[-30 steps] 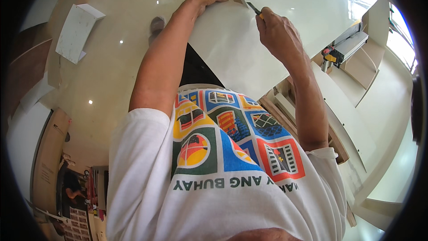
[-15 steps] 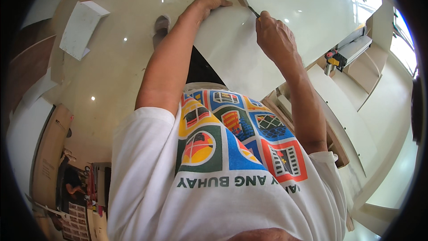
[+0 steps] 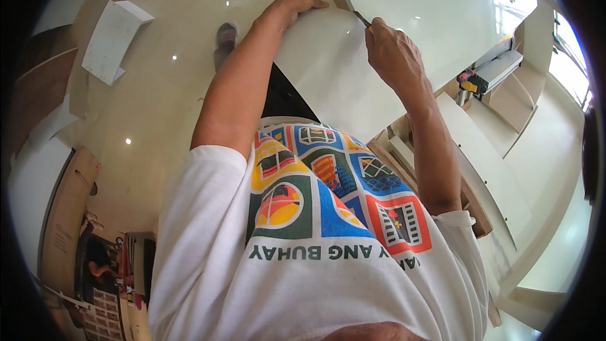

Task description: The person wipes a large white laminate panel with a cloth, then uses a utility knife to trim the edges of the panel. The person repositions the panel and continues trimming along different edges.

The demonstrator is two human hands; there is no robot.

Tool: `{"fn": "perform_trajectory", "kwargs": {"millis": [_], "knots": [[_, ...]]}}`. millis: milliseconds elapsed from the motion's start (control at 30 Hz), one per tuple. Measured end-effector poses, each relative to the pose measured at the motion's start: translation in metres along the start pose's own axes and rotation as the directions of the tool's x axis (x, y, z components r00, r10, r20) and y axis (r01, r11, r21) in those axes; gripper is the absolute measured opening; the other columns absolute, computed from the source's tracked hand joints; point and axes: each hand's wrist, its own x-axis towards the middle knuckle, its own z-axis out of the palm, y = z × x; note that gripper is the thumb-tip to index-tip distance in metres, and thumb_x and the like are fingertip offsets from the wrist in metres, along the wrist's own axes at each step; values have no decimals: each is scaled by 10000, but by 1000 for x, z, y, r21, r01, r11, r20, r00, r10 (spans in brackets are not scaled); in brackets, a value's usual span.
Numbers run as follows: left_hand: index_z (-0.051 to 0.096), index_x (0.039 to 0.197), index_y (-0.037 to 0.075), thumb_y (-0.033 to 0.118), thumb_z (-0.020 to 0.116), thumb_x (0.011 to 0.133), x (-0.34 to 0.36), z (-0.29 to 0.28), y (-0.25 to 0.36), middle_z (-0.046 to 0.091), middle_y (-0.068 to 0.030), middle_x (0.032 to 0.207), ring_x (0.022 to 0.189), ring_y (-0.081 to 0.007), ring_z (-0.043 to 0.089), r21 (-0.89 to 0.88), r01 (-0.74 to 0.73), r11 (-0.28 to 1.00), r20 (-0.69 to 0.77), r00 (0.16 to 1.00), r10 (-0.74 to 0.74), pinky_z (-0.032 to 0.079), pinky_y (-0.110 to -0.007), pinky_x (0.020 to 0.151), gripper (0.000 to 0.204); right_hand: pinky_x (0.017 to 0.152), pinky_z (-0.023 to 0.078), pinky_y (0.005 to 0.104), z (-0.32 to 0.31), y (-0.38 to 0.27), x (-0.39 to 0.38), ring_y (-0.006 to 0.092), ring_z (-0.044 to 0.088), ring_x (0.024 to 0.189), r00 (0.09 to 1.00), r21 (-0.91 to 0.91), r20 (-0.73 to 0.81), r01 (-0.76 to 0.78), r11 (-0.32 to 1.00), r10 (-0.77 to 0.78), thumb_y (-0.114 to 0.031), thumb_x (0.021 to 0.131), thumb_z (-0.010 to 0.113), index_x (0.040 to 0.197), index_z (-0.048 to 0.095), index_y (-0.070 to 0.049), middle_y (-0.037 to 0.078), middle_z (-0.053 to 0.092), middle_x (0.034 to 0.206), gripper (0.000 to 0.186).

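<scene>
A glossy white sheet (image 3: 334,57) bows upward in front of my body, reaching from my waist to its far edge. My left hand (image 3: 295,5) grips that far edge at its left end, fingers pointing right along it. Farther right, my right hand (image 3: 394,53) is closed around the handle of a slim knife (image 3: 361,19) with a dark blade. The tip lies at the sheet's far right edge; whether it cuts in cannot be made out. Most of the handle is hidden in my fist.
A large pale panel (image 3: 416,0) lies beyond my right hand. To the right are a metal-and-black tool (image 3: 489,76) and long white boards (image 3: 486,170). A bent white piece (image 3: 113,41) sits on the floor at left. One shoe (image 3: 227,35) shows beside my left forearm.
My right hand and the knife have shifted slightly right and toward me along the sheet's edge. My left hand keeps its place and hold.
</scene>
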Motion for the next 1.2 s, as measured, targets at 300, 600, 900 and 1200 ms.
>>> {"fn": "perform_trajectory", "kwargs": {"millis": [300,600,900,1200], "knots": [[674,1228,-83,209,814,880,2,-2,1,711,-249,1161,992,-359,713,-12,3,1000,-13,1000,-3,588,-458,860,475,785,535,526,11,-1,4,430,695,842,999,8,32,-40,999,40,-136,1033,443,963,559,7,239,698,846,197],[682,1217,-88,211,837,863,2,3,-4,708,-253,1171,1017,-361,705,19,-18,1000,-45,999,19,587,-447,865,488,810,543,525,16,4,2,433,702,876,999,-7,26,-19,1000,19,-130,1030,438,974,563,-2,246,703,858,187],[661,1242,-100,227,815,883,2,2,-10,688,-278,1195,1026,-374,704,12,-53,999,-21,998,53,589,-458,873,510,788,548,523,9,8,-7,430,703,839,998,-32,61,-18,999,20,-176,1059,450,983,561,-3,240,703,843,219],[675,1215,-108,229,807,893,13,5,-21,703,-267,1166,1012,-358,707,18,-36,999,-40,999,37,591,-461,854,485,796,540,524,25,13,2,439,695,854,999,5,34,-26,1000,26,-169,1056,448,962,560,3,246,699,850,225]]}}
